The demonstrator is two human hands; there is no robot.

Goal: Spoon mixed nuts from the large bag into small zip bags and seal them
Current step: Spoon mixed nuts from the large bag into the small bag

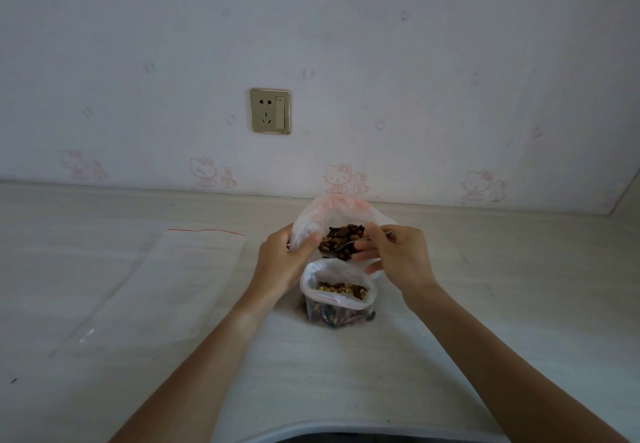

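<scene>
Head view, thin metal spoon (349, 242) pinched in right hand (394, 255), bowl at its nine o'clock inside large clear plastic bag of mixed nuts (341, 226), long axis level, left hand (280, 262) gripping the bag's rim, small red-zip bag of nuts (337, 295) at six o'clock of large bag

Dim, soft light, perhaps slightly blurred

Brown and tan nuts (341, 236) in a clear bag (311, 220) — pink-red strip on top. The small bag (337, 298) shows a red zip line. Pale wood-grain table (104, 234), white wallpaper (450, 61) with pink cartoon cats — gold socket (270, 111).
</scene>
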